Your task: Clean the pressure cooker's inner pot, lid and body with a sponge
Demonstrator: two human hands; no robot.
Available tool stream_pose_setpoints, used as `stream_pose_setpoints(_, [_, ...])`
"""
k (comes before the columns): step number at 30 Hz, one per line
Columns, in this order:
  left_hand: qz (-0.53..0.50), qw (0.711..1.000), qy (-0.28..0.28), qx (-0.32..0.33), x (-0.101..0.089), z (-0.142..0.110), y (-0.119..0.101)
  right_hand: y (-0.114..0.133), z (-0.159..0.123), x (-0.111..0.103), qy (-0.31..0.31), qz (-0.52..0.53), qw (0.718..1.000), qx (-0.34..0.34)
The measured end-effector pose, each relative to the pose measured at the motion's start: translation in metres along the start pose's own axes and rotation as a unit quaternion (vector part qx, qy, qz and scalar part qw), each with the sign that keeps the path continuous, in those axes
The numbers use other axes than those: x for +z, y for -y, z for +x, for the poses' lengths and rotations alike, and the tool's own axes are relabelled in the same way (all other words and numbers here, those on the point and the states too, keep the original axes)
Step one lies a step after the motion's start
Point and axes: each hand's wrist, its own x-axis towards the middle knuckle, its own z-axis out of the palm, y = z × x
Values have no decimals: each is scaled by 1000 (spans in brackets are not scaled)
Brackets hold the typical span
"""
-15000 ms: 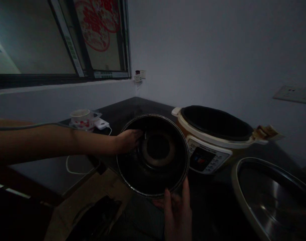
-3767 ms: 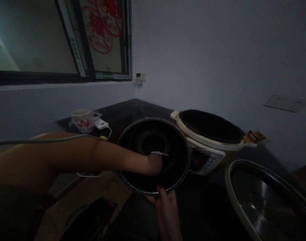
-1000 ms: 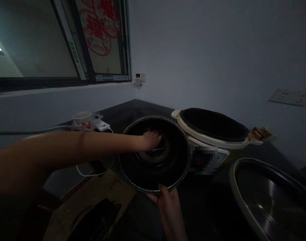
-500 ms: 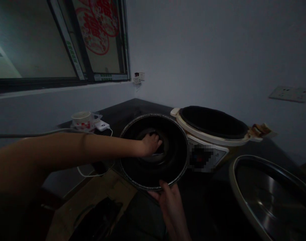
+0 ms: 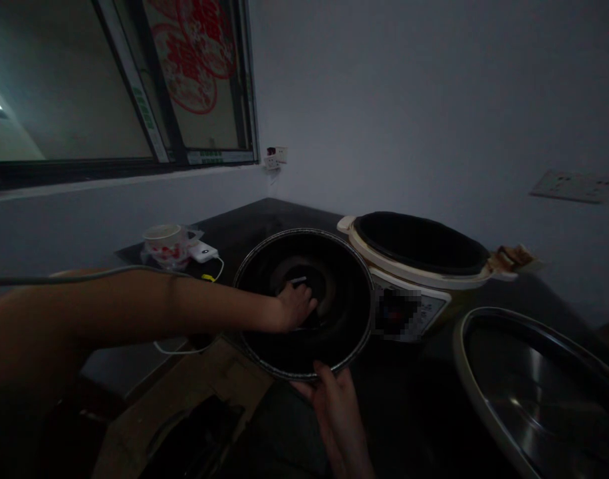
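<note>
A dark round inner pot [image 5: 352, 313] with a worn silvery rim tips toward me at the counter's edge. Inside it, my left hand [image 5: 297, 306] is closed over a small dark pad with a pale edge [image 5: 298, 280], pressed near the pot's bottom; most of the pad is hidden under the fingers. At the near side, my right hand [image 5: 334, 399] grips the pot's rim, thumb on top and fingers underneath.
Behind the pot stands a white-rimmed cooker [image 5: 409, 276] with its top uncovered. A large metal lid [image 5: 534, 392] lies at right. On the left are a plastic-wrapped cup [image 5: 163, 245] and a white charger [image 5: 203, 251] with a cable. Wall sockets [image 5: 574, 186] are at right.
My left hand has moved slightly down and left inside the pot, baring the pad's pale edge. My right hand keeps its hold on the rim.
</note>
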Motion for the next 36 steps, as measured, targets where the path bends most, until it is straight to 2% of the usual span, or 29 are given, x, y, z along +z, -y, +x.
stream_pose_setpoints(4, [-9,999,-36,-26,-25,25,13,-1,2,-3,-1,-6,1000,0])
stream_pose_setpoints(7, [-18,998,-43,-44,-40,45,20,0,2,-3,-2,0,1000,2])
stream_pose_setpoints(12, [-31,997,-33,-56,-49,60,16,2,0,1,-7,-10,1000,5])
stream_pose_setpoints(18, [-8,999,-42,17,-36,47,-2,5,1,-1,0,-15,1000,-1])
stream_pose_setpoints(23, [12,996,-1,90,-13,27,-13,7,1,-2,8,-7,1000,1])
stream_pose_setpoints(29, [30,992,49,114,13,11,-14,2,1,-3,-8,-11,1000,6])
stream_pose_setpoints(32, [42,992,53,110,14,10,-16,-1,0,-4,-8,-12,1000,8])
stream_pose_setpoints(36, [50,994,14,100,-1,18,-16,-6,-1,-6,6,-12,1000,-4])
